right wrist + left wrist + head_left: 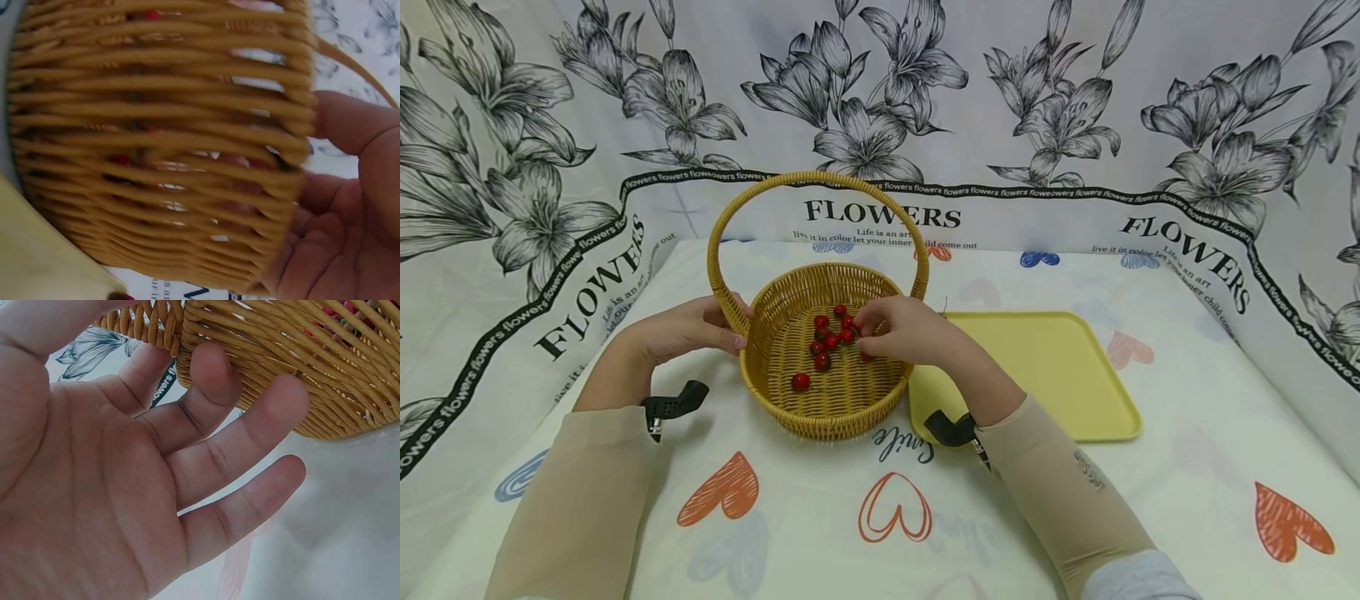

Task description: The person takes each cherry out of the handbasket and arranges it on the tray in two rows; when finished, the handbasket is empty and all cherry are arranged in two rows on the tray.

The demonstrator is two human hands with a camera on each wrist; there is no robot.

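A woven yellow-brown basket (831, 427) with a tall hooped handle (820, 177) stands upright on the cloth. Several red cherries (822, 362) lie on its floor, most bunched near the middle and one (801, 382) apart towards the front. At the basket's left side, my left hand (688, 329) pinches the handle's base by the rim between thumb and index finger; its other fingers (237, 450) are spread beside the weave. My right hand (906, 332) reaches over the right rim, fingers bent down among the cherries. The weave hides its fingertips in the right wrist view, so any held cherry is unclear.
A yellow tray (1045, 375) lies flat to the right of the basket, partly under my right forearm. A dark red bit (120, 295) shows by the tray's edge in the right wrist view. Flower-printed cloth (865, 125) hangs behind.
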